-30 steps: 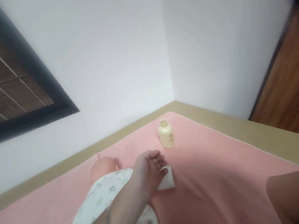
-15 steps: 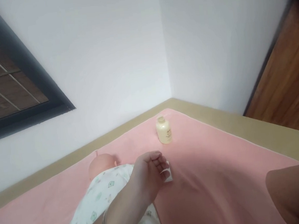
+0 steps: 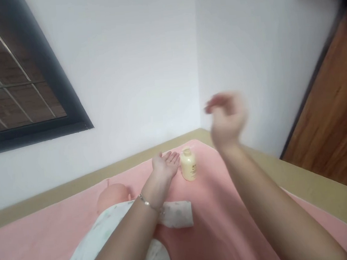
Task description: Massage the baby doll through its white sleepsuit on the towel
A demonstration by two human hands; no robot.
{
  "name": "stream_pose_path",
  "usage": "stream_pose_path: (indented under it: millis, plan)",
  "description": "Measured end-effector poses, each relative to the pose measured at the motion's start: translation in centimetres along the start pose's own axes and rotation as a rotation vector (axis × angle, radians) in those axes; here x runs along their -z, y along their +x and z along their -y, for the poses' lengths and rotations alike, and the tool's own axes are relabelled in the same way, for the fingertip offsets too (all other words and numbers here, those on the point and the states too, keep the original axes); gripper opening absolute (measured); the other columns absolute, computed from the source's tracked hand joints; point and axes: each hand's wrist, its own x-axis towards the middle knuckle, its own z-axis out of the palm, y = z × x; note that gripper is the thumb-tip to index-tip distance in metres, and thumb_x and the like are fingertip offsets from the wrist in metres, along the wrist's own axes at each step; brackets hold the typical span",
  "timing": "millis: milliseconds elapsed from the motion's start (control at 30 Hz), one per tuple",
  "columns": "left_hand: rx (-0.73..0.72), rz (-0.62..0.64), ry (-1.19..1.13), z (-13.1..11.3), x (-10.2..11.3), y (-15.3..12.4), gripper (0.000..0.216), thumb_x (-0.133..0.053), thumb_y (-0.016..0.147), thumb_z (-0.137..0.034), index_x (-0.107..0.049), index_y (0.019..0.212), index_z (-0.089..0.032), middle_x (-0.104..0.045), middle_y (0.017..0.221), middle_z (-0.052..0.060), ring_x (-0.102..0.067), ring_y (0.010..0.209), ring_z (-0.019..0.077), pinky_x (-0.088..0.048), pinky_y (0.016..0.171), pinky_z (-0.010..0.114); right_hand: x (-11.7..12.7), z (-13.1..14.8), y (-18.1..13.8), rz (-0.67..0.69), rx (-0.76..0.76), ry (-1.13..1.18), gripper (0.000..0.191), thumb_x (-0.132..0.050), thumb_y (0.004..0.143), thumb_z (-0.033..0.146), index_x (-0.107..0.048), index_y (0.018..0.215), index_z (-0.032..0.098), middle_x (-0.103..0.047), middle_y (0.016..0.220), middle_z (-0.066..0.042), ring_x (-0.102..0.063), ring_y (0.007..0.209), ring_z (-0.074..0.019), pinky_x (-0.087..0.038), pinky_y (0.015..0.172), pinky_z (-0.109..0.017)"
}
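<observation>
My left hand (image 3: 166,165) is stretched out palm up, fingers apart, with nothing seen in it. Just right of its fingertips a pale yellow bottle (image 3: 189,167) stands upright, its short neck on top. My right hand (image 3: 227,119) is raised above and to the right of the bottle. Motion smears its bent fingers, so what they hold, if anything, cannot be made out. Beneath my left forearm lies a baby doll (image 3: 114,196) in a white patterned garment (image 3: 109,232). One white sleeve (image 3: 177,214) points right; my left wrist partly covers it.
Doll and bottle rest on a pink cloth (image 3: 207,240) over a tan surface (image 3: 328,197). White walls (image 3: 143,68) meet in a corner behind it. A dark-framed barred window (image 3: 20,78) is at left, a brown wooden panel (image 3: 331,132) at right.
My left hand has reached forward to beside the bottle, and its fingers have spread. My right arm has swung up from the lower right, bringing the right hand into view. The doll's sleeve shows more.
</observation>
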Motion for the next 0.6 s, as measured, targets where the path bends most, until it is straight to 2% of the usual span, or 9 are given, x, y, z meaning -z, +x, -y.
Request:
stream_pose_path:
  millis: [33,100,133,200,267,333,600]
  plan:
    - [-0.017,0.005,-0.039,0.0,-0.3,0.7,0.04,-0.034,0.093,-0.03,-0.05,0.126,-0.013,-0.057,0.118,0.02,-0.059,0.111,0.0245,-0.056,0.077,0.03,-1.2,-1.2,-0.2,0.099,-0.014,-0.091,0.016,-0.052,0.089,0.021,-0.061,0.102,0.017,-0.063,0.1,-0.005,-0.058,0.091,-0.0157,-0.046,0.087,-0.033]
    - [-0.043,0.014,-0.11,0.3,-0.8,1.9,0.045,-0.031,0.094,-0.03,-0.044,0.133,-0.011,-0.054,0.125,0.021,-0.055,0.117,0.0238,-0.055,0.08,0.029,-3.5,-4.1,-0.8,0.408,-0.105,-0.328,0.017,-0.049,0.088,0.022,-0.063,0.097,0.018,-0.066,0.097,-0.005,-0.058,0.09,-0.0165,-0.043,0.087,-0.03]
    - [-0.05,0.014,-0.134,0.6,-1.0,2.4,0.047,-0.03,0.095,-0.031,-0.042,0.135,-0.011,-0.052,0.127,0.021,-0.054,0.119,0.0239,-0.056,0.08,0.028,-4.4,-5.5,-1.2,0.585,-0.184,-0.435,0.02,-0.047,0.089,0.026,-0.064,0.098,0.018,-0.067,0.101,-0.007,-0.058,0.093,-0.018,-0.042,0.087,-0.03]
    - [-0.048,0.013,-0.15,1.1,-1.4,3.2,0.05,-0.029,0.096,-0.035,-0.04,0.136,-0.009,-0.051,0.127,0.022,-0.054,0.119,0.0253,-0.056,0.079,0.029,-5.9,-7.9,-1.9,0.819,-0.292,-0.573,0.034,-0.035,0.095,0.034,-0.064,0.097,0.016,-0.067,0.104,-0.009,-0.058,0.096,-0.0194,-0.04,0.087,-0.029]
    - [-0.042,0.016,-0.166,1.5,-1.6,3.5,0.051,-0.029,0.096,-0.037,-0.041,0.135,-0.008,-0.053,0.123,0.023,-0.056,0.116,0.0265,-0.057,0.077,0.03,-6.6,-9.4,-2.5,0.912,-0.343,-0.617,0.042,-0.029,0.097,0.035,-0.065,0.096,0.014,-0.068,0.105,-0.012,-0.058,0.097,-0.0205,-0.039,0.087,-0.028]
    - [-0.041,0.018,-0.181,1.7,-1.6,3.5,0.05,-0.028,0.097,-0.036,-0.041,0.135,-0.008,-0.055,0.118,0.022,-0.059,0.112,0.0266,-0.057,0.077,0.031,-6.8,-10.1,-3.1,0.948,-0.371,-0.62,0.043,-0.03,0.097,0.035,-0.066,0.098,0.011,-0.067,0.108,-0.014,-0.059,0.098,-0.0215,-0.04,0.086,-0.028]
    - [-0.051,0.021,-0.219,1.8,-1.5,2.9,0.049,-0.03,0.097,-0.034,-0.04,0.132,-0.001,-0.057,0.112,0.024,-0.064,0.102,0.0273,-0.059,0.07,0.03,-6.7,-10.2,-4.3,1.056,-0.501,-0.644,0.048,-0.028,0.098,0.037,-0.062,0.117,0.01,-0.062,0.123,-0.014,-0.059,0.108,-0.0211,-0.041,0.09,-0.027]
